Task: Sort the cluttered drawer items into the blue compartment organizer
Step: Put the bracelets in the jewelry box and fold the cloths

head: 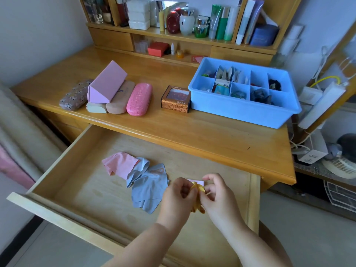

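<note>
Over the open wooden drawer [63, 166], my left hand [178, 197] and my right hand [217, 197] both pinch a bunch of yellow rubber bands [197, 197] between them. A small pink card [196, 182] shows just behind the bands. On the drawer floor lie a pink cloth [119, 164] and two grey-blue cloths [148, 189], overlapping to the left of my hands. The blue compartment organizer [240, 110] sits on the desk at the right, its cells holding packets and small dark items.
On the desk [192, 135] stand several glasses cases, among them a pink triangular one [106, 83] and a pink oval one [139, 99], plus a small brown box [176, 100]. Shelves with bottles and boxes rise behind. Power strips and cables hang at the right.
</note>
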### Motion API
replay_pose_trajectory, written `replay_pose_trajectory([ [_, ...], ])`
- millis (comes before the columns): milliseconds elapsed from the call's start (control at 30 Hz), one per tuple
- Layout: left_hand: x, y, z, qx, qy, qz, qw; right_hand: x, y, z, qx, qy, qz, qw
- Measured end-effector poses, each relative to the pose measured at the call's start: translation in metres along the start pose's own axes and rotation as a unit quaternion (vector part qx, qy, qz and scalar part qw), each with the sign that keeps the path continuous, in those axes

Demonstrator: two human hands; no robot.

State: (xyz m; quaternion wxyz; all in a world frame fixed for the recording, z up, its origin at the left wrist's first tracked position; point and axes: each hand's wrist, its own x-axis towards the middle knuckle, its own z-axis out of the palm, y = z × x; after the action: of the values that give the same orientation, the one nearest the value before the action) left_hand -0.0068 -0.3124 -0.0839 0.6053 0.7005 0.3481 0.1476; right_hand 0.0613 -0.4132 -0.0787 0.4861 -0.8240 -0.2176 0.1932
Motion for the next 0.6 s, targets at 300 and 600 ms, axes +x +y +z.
replay_pose_trajectory([
  [300, -0.014, 0.008, -0.003, -0.053, -0.073, 0.001, 0.996, -0.003, -0.002, -0.004, 0.121, 0.0, 0.043, 0.992],
  [600, -0.001, 0.004, -0.031, 0.002, 0.013, -0.011, 1.0, 0.002, -0.003, -0.016, 0.239, -0.085, 0.106, 0.961],
])
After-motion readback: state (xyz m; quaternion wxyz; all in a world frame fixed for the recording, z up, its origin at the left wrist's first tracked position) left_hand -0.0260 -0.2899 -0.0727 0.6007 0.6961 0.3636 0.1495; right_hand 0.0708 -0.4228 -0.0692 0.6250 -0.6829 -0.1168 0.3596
